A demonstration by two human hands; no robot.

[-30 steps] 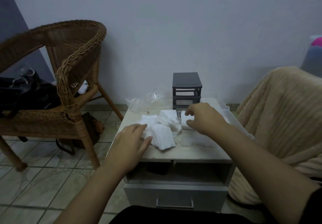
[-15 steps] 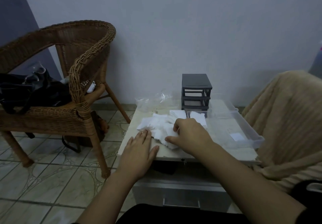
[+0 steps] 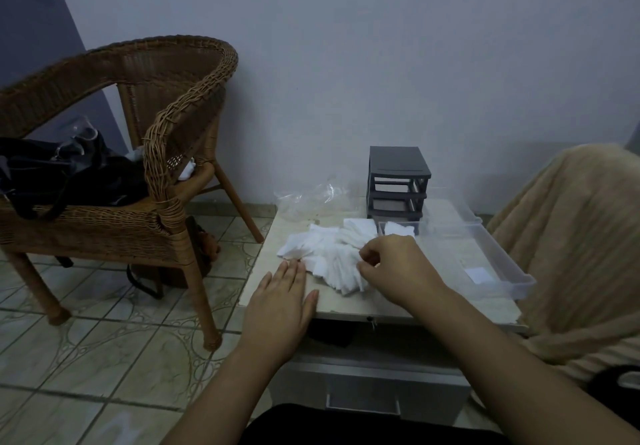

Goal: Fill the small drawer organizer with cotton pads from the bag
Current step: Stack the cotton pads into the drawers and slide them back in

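Observation:
A loose pile of white cotton pads lies on the small bedside table. Behind it stands the dark grey drawer organizer, and a clear drawer pulled out in front of it holds a few pads. The empty clear plastic bag lies at the table's back left. My right hand is at the pile's right edge, fingers pinched on pads. My left hand rests flat on the table's front left corner, fingers touching the pile's edge.
A clear plastic tray lies on the table's right side. A wicker chair holding a black bag stands to the left on the tiled floor. A beige blanket-covered seat is on the right.
My right hand moved from the pulled-out drawer back to the pile and closed its fingers on pads. My left hand stayed flat at the pile's left edge. The camera shifted.

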